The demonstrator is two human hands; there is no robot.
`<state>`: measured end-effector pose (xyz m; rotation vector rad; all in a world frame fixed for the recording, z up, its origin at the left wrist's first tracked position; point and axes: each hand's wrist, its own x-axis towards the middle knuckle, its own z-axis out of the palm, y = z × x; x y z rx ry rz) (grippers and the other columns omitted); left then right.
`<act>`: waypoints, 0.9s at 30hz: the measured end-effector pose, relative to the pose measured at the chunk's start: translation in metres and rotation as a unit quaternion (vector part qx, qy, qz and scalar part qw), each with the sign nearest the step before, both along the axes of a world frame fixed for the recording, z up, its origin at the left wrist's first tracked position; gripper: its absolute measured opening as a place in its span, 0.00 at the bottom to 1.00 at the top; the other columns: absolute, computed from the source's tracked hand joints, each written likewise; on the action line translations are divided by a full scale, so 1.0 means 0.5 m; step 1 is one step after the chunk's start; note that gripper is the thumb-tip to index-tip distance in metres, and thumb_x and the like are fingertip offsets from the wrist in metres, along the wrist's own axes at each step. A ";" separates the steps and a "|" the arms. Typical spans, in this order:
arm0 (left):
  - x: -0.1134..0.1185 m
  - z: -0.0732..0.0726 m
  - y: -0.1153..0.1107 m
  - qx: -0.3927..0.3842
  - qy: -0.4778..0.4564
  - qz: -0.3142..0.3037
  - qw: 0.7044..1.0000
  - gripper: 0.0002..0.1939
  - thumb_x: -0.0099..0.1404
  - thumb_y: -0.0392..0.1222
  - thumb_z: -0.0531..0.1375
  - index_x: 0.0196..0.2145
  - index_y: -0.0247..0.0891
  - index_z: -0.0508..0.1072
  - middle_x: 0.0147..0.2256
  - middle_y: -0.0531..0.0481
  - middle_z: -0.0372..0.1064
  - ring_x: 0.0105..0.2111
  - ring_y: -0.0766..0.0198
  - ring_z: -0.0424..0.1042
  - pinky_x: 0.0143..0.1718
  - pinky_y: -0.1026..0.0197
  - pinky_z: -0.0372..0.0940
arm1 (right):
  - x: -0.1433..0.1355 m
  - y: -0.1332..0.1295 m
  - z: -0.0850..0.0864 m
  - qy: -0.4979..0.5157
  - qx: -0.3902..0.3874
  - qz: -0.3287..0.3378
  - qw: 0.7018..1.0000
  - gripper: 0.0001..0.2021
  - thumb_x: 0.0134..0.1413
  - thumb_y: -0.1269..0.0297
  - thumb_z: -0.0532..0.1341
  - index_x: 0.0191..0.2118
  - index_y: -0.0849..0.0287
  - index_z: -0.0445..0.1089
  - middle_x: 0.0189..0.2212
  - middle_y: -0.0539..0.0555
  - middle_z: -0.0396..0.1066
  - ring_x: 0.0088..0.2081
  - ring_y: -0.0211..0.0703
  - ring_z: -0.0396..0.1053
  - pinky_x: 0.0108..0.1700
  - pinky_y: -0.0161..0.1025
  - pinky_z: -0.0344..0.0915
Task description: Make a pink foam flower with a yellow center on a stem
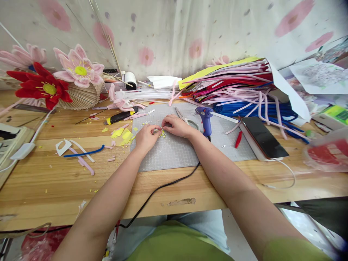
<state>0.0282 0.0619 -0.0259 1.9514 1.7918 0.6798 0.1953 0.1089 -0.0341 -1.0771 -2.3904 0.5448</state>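
Observation:
Over the grey cutting mat (174, 159), my left hand (146, 137) and my right hand (175, 125) meet, fingertips pinched close together. Between them shows a small bunch of thin yellow-tipped stems (162, 134); how each hand grips it is partly hidden by the fingers. Scissors (191, 123) lie just beyond my right hand. A purple glue gun (205, 121) rests to the right of them. Yellow scraps (126, 136) are scattered left of my left hand.
Pink and red fuzzy flowers (49, 88) stand at the left. Bundled fuzzy stems (236, 87) fill the back right. A phone (263, 137) lies at the right. A black cable (163, 186) crosses the table front. A yellow-black cutter (121, 116) lies behind my left hand.

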 end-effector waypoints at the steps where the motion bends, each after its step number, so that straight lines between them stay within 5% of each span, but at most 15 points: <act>1: 0.000 0.000 0.000 -0.001 0.001 0.000 1.000 0.08 0.55 0.44 0.60 0.33 0.43 0.77 0.26 0.52 0.60 0.27 0.66 0.60 0.26 0.63 0.50 | 0.000 0.000 0.000 0.001 0.001 0.002 1.000 0.05 0.50 0.70 0.57 0.33 0.61 0.69 0.33 0.55 0.67 0.39 0.43 0.62 0.45 0.40 0.58; 12: 0.001 0.002 0.000 -0.008 0.003 0.005 1.000 0.06 0.55 0.43 0.60 0.30 0.43 0.76 0.26 0.53 0.60 0.27 0.66 0.60 0.26 0.62 0.50 | 0.000 0.003 0.001 0.034 -0.018 -0.004 0.999 0.08 0.54 0.66 0.54 0.30 0.60 0.69 0.32 0.54 0.68 0.39 0.41 0.64 0.46 0.40 0.59; 18: 0.000 0.003 0.000 -0.012 0.013 0.003 1.000 0.06 0.55 0.43 0.60 0.30 0.43 0.76 0.26 0.53 0.62 0.27 0.66 0.61 0.26 0.63 0.50 | 0.001 -0.001 0.003 0.084 -0.052 -0.072 0.993 0.05 0.50 0.68 0.54 0.31 0.60 0.67 0.29 0.51 0.67 0.33 0.38 0.62 0.38 0.37 0.59; 27: 0.002 0.003 -0.001 -0.006 0.019 0.005 1.000 0.07 0.55 0.44 0.60 0.30 0.43 0.76 0.27 0.51 0.64 0.28 0.64 0.62 0.25 0.63 0.50 | 0.003 -0.016 0.013 0.111 -0.082 -0.044 0.989 0.07 0.42 0.73 0.54 0.32 0.60 0.64 0.26 0.49 0.65 0.29 0.36 0.62 0.35 0.35 0.60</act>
